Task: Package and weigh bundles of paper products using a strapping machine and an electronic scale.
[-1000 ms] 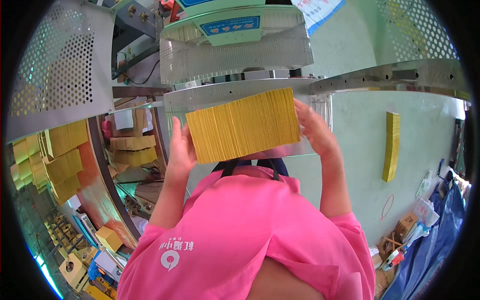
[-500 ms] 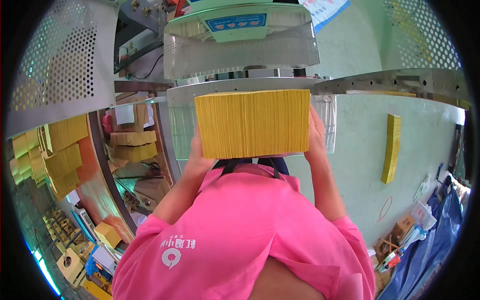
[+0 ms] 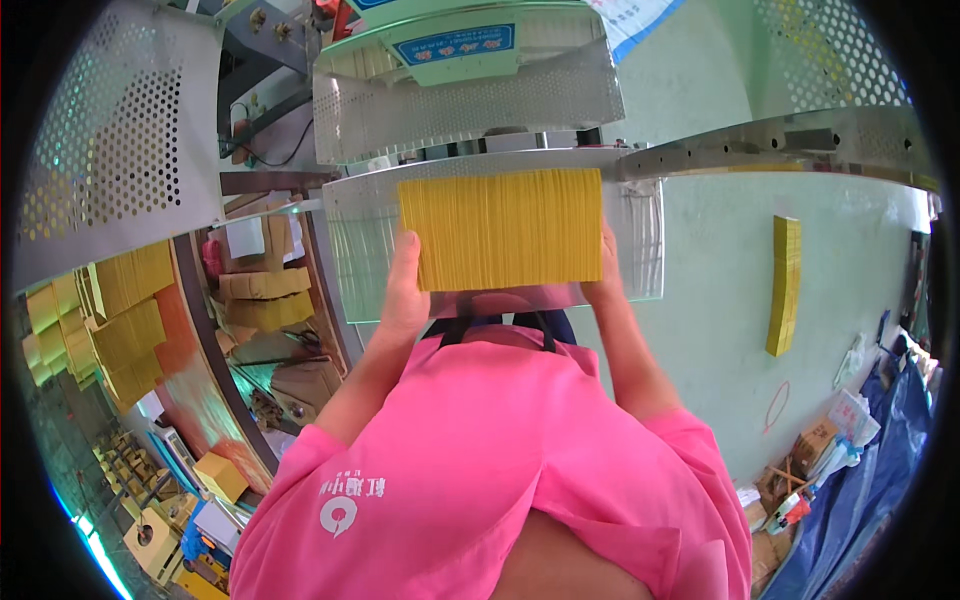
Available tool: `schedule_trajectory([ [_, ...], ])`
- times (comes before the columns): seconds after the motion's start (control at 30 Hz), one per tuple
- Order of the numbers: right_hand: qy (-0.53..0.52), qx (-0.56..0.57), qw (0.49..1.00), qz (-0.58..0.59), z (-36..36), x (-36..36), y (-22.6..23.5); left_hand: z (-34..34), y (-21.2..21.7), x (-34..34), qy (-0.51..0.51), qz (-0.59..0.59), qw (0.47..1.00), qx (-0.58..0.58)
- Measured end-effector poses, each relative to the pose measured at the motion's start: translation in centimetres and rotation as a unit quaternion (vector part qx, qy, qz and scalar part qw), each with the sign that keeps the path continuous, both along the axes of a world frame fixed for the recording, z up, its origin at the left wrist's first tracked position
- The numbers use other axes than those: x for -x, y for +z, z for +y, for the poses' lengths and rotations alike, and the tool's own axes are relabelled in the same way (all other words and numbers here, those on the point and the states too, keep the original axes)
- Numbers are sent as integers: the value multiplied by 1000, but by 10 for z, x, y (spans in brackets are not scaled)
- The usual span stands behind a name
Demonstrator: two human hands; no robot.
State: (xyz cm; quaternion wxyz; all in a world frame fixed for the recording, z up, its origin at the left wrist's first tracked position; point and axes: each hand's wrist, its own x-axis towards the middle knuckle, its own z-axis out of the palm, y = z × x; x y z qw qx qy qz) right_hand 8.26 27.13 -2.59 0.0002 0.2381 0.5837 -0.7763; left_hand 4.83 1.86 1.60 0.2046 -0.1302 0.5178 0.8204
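Observation:
A thick block of yellow paper sheets [image 3: 505, 230], their edges facing up, is squeezed between my two hands over a shiny metal tray [image 3: 365, 250]. My left hand [image 3: 405, 285] presses on its left end, with the thumb showing along the side. At the right end my right hand [image 3: 607, 265] grips it, most of those fingers hidden behind the stack. Whether the block touches the tray beneath cannot be made out. Just beyond it stands a machine with a perforated metal cover [image 3: 465, 115].
Perforated panels [image 3: 105, 150] flank the machine, and a metal rail [image 3: 790, 150] runs to the right. A narrow yellow stack [image 3: 785, 285] stands on the pale green floor [image 3: 710, 330]. More yellow stacks [image 3: 130, 330] lie at the left. Blue sheeting [image 3: 865, 490] is bunched at lower right.
The paper block looks smaller and sits slightly farther from me, lower toward the tray. Both hands have moved with it. The whole view has shifted a little.

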Motion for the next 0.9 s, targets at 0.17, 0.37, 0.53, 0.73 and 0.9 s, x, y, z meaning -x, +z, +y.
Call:
schedule_trajectory([
  [0.17,14,-27,998,61,0,5,7,7,16,-1,-35,104,989,104],
  [0.37,185,-225,956,-32,37,16,80,-14,92,35,-20,-150,988,-16],
  [0.53,272,-191,915,-226,55,28,66,-35,70,50,-168,-309,936,-17],
  [0.73,230,-181,920,-260,68,16,4,-36,27,50,-217,-240,946,20],
  [0.9,116,-120,968,-188,60,-11,-2,-35,6,25,-172,-151,970,85],
])
